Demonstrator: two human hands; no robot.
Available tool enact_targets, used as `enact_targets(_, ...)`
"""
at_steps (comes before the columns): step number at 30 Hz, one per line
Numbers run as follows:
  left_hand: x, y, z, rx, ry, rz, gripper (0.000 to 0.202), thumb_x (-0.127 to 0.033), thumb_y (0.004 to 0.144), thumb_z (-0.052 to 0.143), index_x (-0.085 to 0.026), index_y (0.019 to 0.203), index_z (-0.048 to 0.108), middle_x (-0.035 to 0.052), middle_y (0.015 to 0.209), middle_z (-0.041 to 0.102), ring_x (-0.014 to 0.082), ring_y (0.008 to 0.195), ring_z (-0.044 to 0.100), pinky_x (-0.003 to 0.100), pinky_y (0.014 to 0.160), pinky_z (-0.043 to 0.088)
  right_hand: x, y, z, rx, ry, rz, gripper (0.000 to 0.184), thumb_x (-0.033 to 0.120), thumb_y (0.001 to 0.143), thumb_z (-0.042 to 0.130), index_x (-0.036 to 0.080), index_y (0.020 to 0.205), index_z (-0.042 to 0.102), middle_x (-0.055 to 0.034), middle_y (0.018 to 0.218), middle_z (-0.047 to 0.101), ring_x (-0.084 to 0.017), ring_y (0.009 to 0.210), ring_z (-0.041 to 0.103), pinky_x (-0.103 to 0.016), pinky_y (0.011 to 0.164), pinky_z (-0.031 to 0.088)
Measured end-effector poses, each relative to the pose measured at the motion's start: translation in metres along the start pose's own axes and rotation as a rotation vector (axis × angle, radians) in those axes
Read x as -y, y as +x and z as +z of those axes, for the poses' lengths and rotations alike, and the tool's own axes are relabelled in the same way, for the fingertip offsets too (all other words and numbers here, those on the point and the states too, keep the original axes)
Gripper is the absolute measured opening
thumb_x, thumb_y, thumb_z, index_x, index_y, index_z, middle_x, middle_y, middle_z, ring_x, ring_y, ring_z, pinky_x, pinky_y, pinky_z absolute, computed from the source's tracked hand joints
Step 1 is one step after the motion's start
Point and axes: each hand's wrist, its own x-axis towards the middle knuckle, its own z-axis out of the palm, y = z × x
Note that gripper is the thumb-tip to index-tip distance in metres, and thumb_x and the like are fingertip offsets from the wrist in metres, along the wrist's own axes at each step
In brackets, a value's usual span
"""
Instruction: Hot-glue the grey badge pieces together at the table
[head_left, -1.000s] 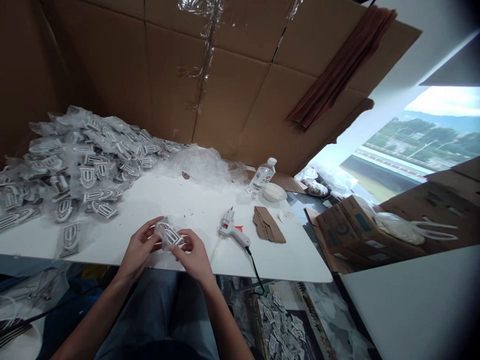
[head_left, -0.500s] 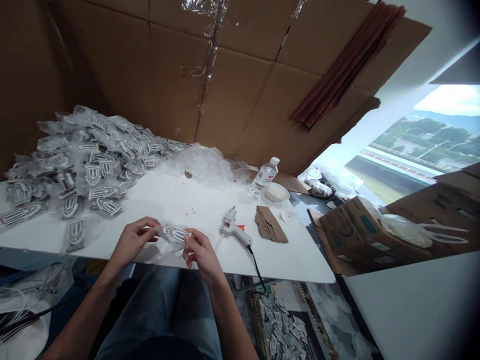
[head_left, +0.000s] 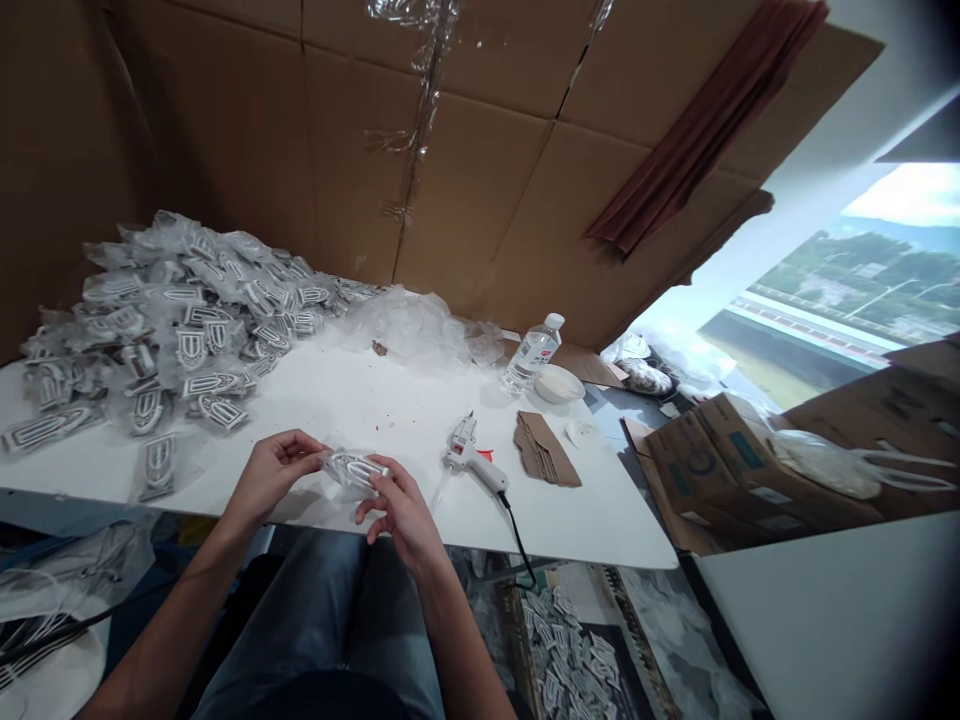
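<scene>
Just above the front edge of the white table [head_left: 360,400], a small white-and-dark ornament in a clear plastic bag [head_left: 354,468] is held between my hands. My left hand [head_left: 281,472] pinches the bag's left end with thumb and fingertips. Thumb and forefinger of my right hand [head_left: 399,505] grip the right end of the bagged ornament, the other fingers curled beneath. A white hot glue gun [head_left: 474,462] lies to the right of my right hand, its black cord running over the table edge. One bagged ornament [head_left: 159,465] lies left of my left hand.
A large heap of bagged ornaments [head_left: 187,310] covers the table's left. Behind lie loose clear bags [head_left: 409,325]; a plastic bottle [head_left: 534,352], a white bowl [head_left: 559,384] and cardboard pieces [head_left: 546,450] sit right. Loose ornaments [head_left: 562,650] fill a box below; cartons [head_left: 720,460] stand right.
The whole view has shifted slightly, moving things a little to the right. Both hands keep their hold on the bagged ornament, which has hardly moved relative to them.
</scene>
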Motion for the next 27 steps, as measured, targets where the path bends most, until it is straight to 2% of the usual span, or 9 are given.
enact_targets(2, -0.001, -0.005, 0.002, -0.033, 0.029, 0.03, 0.032, -0.034, 0.06, 0.081, -0.013, 0.077, 0.064, 0.0076, 0.079, 0.069, 0.0177, 0.075, 0.064, 0.026, 0.071, 0.051, -0.001, 0.001, 0.001, 0.004, 0.022, -0.002, 0.048, 0.044, 0.075, 0.066, 0.019, 0.114, 0.054, -0.0072, 0.102, 0.06, -0.011, 0.055, 0.06, -0.019, 0.036, 0.043)
enact_targets(4, -0.002, -0.01, 0.004, -0.042, 0.086, 0.08, 0.027, -0.033, 0.066, 0.077, -0.014, 0.078, 0.062, 0.0045, 0.074, 0.066, 0.0158, 0.071, 0.063, 0.025, 0.069, 0.05, -0.002, 0.002, 0.001, -0.027, 0.068, -0.032, 0.045, 0.044, 0.074, 0.067, 0.016, 0.109, 0.058, -0.0082, 0.102, 0.061, -0.009, 0.052, 0.056, -0.018, 0.035, 0.041)
enact_targets(6, -0.003, -0.013, 0.005, -0.024, 0.149, 0.131, 0.021, -0.03, 0.071, 0.074, -0.015, 0.078, 0.061, 0.0017, 0.069, 0.062, 0.0136, 0.066, 0.061, 0.023, 0.066, 0.048, -0.004, 0.003, 0.001, -0.066, 0.113, -0.055, 0.043, 0.043, 0.072, 0.069, 0.014, 0.102, 0.061, -0.0062, 0.092, 0.061, -0.007, 0.048, 0.05, -0.016, 0.032, 0.035)
enact_targets(8, -0.002, -0.013, 0.003, 0.004, 0.165, 0.138, 0.02, -0.03, 0.072, 0.073, -0.015, 0.079, 0.061, 0.0006, 0.067, 0.06, 0.0125, 0.063, 0.059, 0.023, 0.062, 0.047, -0.006, 0.003, 0.0, -0.051, 0.124, -0.029, 0.041, 0.042, 0.07, 0.071, 0.013, 0.098, 0.062, -0.002, 0.076, 0.057, -0.006, 0.045, 0.046, -0.015, 0.031, 0.031)
enact_targets(11, -0.001, -0.008, -0.002, 0.052, 0.111, 0.06, 0.027, -0.035, 0.069, 0.075, -0.014, 0.082, 0.065, 0.0023, 0.065, 0.062, 0.0124, 0.058, 0.057, 0.023, 0.057, 0.047, -0.006, 0.001, -0.004, 0.066, 0.07, 0.034, 0.038, 0.04, 0.071, 0.072, 0.012, 0.097, 0.064, 0.0018, 0.062, 0.05, -0.005, 0.044, 0.04, -0.014, 0.033, 0.03)
enact_targets(16, 0.003, 0.001, -0.008, 0.149, -0.017, -0.092, 0.032, -0.037, 0.061, 0.079, -0.011, 0.077, 0.069, 0.0039, 0.064, 0.063, 0.0119, 0.057, 0.056, 0.022, 0.055, 0.044, 0.0, -0.003, -0.01, 0.242, -0.04, 0.029, 0.039, 0.041, 0.076, 0.071, 0.012, 0.102, 0.066, -0.001, 0.066, 0.057, -0.003, 0.043, 0.033, -0.015, 0.035, 0.031)
enact_targets(21, 0.012, 0.003, 0.011, 0.322, -0.112, -0.283, 0.036, -0.03, 0.051, 0.08, -0.011, 0.078, 0.064, 0.0022, 0.06, 0.063, 0.013, 0.048, 0.055, 0.022, 0.047, 0.041, 0.0, -0.005, -0.001, 0.403, 0.027, 0.098, 0.039, 0.043, 0.076, 0.072, 0.015, 0.102, 0.062, -0.0012, 0.07, 0.058, -0.004, 0.044, 0.037, -0.014, 0.035, 0.032)
enact_targets(24, 0.018, 0.003, 0.022, 0.389, -0.09, -0.224, 0.03, -0.029, 0.057, 0.074, -0.012, 0.077, 0.06, 0.0005, 0.056, 0.06, 0.0125, 0.046, 0.054, 0.021, 0.044, 0.039, -0.001, -0.002, 0.006, 0.374, 0.109, 0.031, 0.039, 0.044, 0.078, 0.07, 0.016, 0.103, 0.059, -0.0014, 0.072, 0.056, -0.004, 0.044, 0.038, -0.014, 0.034, 0.031)
enact_targets(27, 0.02, 0.003, 0.019, 0.319, -0.032, -0.13, 0.023, -0.028, 0.065, 0.069, -0.012, 0.078, 0.059, 0.0005, 0.061, 0.058, 0.0107, 0.054, 0.054, 0.018, 0.047, 0.039, 0.001, 0.003, 0.008, 0.302, 0.127, -0.082, 0.04, 0.044, 0.08, 0.067, 0.017, 0.109, 0.058, -0.002, 0.077, 0.055, -0.004, 0.045, 0.039, -0.014, 0.033, 0.031)
